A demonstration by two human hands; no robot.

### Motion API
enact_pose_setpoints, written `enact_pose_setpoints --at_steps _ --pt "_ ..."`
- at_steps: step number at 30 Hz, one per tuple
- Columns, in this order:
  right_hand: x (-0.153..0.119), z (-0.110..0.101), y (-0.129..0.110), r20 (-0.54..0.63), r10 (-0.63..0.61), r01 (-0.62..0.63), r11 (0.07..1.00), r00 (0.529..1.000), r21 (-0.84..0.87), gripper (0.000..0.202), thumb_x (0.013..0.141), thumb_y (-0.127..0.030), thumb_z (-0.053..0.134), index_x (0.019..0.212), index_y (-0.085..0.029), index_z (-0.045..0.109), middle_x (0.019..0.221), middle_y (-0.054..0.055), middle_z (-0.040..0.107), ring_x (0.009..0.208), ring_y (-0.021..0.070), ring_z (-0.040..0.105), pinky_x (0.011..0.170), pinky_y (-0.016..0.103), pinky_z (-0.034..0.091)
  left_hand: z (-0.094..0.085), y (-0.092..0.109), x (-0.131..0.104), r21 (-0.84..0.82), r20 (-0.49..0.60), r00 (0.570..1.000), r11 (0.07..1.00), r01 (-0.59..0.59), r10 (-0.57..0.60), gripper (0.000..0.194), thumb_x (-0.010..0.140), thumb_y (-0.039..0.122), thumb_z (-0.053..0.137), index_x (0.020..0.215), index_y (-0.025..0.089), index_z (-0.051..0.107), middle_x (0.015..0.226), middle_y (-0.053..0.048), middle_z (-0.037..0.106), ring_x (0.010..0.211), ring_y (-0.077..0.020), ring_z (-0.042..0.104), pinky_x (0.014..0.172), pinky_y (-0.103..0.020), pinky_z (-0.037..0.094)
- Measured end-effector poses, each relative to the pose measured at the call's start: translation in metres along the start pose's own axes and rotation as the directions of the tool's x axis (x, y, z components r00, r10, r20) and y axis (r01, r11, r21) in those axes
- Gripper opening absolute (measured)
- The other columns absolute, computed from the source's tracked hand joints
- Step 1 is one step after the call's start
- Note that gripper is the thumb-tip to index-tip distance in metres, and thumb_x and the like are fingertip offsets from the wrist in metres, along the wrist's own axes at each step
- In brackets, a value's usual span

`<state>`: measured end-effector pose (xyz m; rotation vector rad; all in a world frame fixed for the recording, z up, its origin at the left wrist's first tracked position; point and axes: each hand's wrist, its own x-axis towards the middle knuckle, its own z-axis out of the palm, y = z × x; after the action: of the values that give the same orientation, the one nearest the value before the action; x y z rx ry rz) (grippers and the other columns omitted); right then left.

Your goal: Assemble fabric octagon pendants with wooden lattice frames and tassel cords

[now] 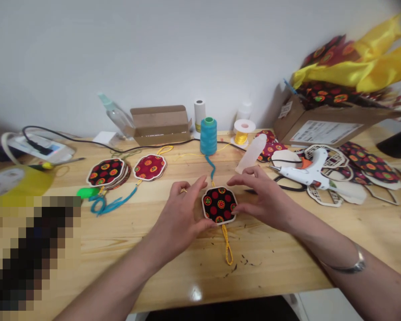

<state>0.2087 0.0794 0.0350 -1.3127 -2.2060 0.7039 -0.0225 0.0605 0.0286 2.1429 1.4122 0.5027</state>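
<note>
Yellow cord loop (227,249) on wooden table (173,285), nearest. Above it, black patterned ornament (221,205) lies flat between the hands. Left hand (183,211), half open, thumb at its lower edge; right hand (259,198), loosely curled, thumb at its right edge. Behind, blue thread spool (209,137) stands upright.

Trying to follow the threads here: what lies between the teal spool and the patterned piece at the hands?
In the head view, a teal cord leads down from the spool, then a short yellow cord meets the patterned piece.
</note>
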Motion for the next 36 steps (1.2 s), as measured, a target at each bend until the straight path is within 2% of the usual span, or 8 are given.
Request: enact_pose_setpoints --at_steps 7,23,36 --pt "0.0 0.004 0.004 0.089 -0.015 0.013 1.0 0.996 0.026 0.044 0.073 -0.028 0.072 0.114 -0.026 0.055 0.109 0.008 0.048 0.11 0.0241 0.047 0.094 0.04 0.045 0.001 0.0 0.001 -0.029 0.011 1.0 1.0 -0.006 0.006 0.085 0.071 0.039 0.074 0.142 0.023 0.03 0.129 -0.007 0.058 0.114 -0.0272 0.039 0.1 -0.046 0.034" --pt "0.001 0.005 0.008 0.127 -0.009 0.004 0.999 0.992 0.038 0.053 0.07 -0.028 0.075 0.118 -0.027 0.053 0.11 0.008 0.046 0.111 0.0239 0.046 0.094 0.039 0.044 0.003 0.0 0.002 -0.024 0.013 1.0 1.0 -0.016 0.016 0.084 0.07 0.036 0.076 0.141 0.018 0.033 0.128 -0.007 0.059 0.112 -0.0259 0.039 0.099 -0.041 0.037" --pt "0.0 0.007 0.01 0.112 -0.036 0.031 0.998 0.993 0.05 0.053 0.07 -0.027 0.075 0.118 -0.029 0.052 0.112 0.007 0.045 0.113 0.0229 0.045 0.095 0.039 0.044 0.005 -0.001 0.002 0.009 0.006 1.0 1.0 -0.029 0.029 0.084 0.07 0.035 0.076 0.141 0.02 0.033 0.127 -0.004 0.06 0.111 -0.0248 0.039 0.099 -0.04 0.038"
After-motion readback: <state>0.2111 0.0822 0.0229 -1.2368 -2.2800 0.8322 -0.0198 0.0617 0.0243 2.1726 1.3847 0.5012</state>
